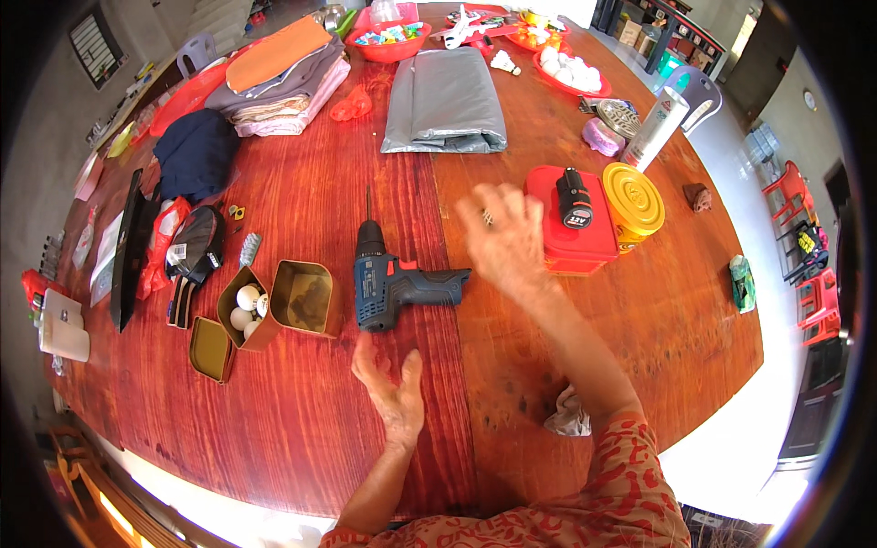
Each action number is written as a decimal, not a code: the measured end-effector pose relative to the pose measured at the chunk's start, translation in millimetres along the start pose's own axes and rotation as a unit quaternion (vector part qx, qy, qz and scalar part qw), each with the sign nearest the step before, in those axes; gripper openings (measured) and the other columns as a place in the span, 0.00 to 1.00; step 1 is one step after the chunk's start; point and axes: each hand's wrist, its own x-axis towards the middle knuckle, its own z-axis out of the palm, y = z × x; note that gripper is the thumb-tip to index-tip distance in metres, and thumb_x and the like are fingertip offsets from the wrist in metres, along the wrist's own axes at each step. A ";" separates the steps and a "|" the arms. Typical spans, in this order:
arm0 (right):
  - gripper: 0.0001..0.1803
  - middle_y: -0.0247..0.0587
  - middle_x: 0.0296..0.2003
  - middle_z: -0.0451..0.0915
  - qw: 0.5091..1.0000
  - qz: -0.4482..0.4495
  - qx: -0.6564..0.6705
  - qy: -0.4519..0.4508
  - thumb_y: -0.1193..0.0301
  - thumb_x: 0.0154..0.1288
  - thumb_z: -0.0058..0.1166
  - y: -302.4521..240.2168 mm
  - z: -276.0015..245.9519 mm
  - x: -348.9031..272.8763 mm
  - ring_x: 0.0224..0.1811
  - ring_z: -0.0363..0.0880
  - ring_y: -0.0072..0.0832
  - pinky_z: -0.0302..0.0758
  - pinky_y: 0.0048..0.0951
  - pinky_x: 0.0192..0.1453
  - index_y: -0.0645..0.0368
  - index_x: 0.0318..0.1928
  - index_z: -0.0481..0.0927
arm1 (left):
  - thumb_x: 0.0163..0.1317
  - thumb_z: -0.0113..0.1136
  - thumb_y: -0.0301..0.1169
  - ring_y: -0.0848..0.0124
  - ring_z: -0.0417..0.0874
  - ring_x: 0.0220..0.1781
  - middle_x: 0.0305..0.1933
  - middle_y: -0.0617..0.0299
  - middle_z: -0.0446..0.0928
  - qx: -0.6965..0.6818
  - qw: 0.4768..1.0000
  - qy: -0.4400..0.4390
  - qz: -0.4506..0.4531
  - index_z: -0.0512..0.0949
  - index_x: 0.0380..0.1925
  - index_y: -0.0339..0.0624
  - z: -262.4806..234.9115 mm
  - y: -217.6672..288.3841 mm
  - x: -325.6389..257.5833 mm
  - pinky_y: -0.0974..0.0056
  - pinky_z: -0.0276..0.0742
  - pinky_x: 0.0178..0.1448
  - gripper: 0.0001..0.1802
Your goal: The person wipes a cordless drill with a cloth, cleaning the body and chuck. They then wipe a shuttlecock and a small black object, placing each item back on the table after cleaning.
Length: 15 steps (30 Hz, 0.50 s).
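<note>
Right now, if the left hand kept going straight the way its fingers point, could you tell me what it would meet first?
Most likely the blue cordless drill. The left hand lies open just short of it, fingers aimed up the table toward the drill's grip. Its height above the table is unclear.

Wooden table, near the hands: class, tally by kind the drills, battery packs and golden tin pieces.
Blue drill: 1
Black battery pack: 1
Golden tin pieces: 3
Total: 5
</note>
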 end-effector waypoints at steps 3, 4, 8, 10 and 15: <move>0.11 0.37 0.36 0.77 0.988 0.021 -0.104 -0.115 0.73 0.52 0.53 36.9 9.9 0.6 0.49 0.68 0.35 0.58 0.45 0.54 0.56 0.39 0.78 | 0.51 0.67 0.26 0.63 0.65 0.58 0.56 0.56 0.64 0.023 0.997 -0.074 0.026 0.69 0.54 0.41 2.0 11.3 -20.6 0.61 0.66 0.55 0.29; 0.09 0.36 0.33 0.78 0.983 0.029 -0.109 -0.144 0.73 0.52 0.53 43.0 12.7 0.3 0.49 0.69 0.34 0.58 0.46 0.55 0.56 0.36 0.79 | 0.51 0.67 0.26 0.63 0.65 0.58 0.56 0.56 0.64 0.023 0.994 -0.098 0.038 0.69 0.53 0.41 4.4 10.9 -27.1 0.61 0.66 0.55 0.28; 0.04 0.32 0.29 0.79 0.980 0.012 -0.103 -0.169 0.74 0.51 0.55 47.9 14.7 0.3 0.46 0.71 0.30 0.56 0.49 0.58 0.54 0.29 0.81 | 0.52 0.68 0.30 0.61 0.65 0.59 0.57 0.56 0.65 0.040 0.987 -0.154 0.030 0.71 0.52 0.42 5.1 14.1 -39.7 0.59 0.66 0.57 0.26; 0.05 0.30 0.29 0.77 0.979 0.002 -0.084 -0.187 0.75 0.50 0.55 44.3 1.9 -3.0 0.44 0.71 0.29 0.55 0.49 0.58 0.52 0.29 0.80 | 0.53 0.67 0.31 0.59 0.66 0.59 0.56 0.54 0.67 0.038 0.985 -0.165 0.016 0.72 0.51 0.41 1.4 15.6 -43.1 0.57 0.65 0.60 0.25; 0.08 0.27 0.28 0.76 0.984 -0.003 -0.016 -0.179 0.75 0.49 0.55 33.1 -36.7 -27.6 0.44 0.71 0.26 0.53 0.51 0.57 0.50 0.33 0.81 | 0.53 0.66 0.28 0.62 0.70 0.56 0.54 0.55 0.69 0.088 0.978 -0.146 0.122 0.72 0.51 0.41 1.8 23.4 -42.4 0.61 0.68 0.55 0.23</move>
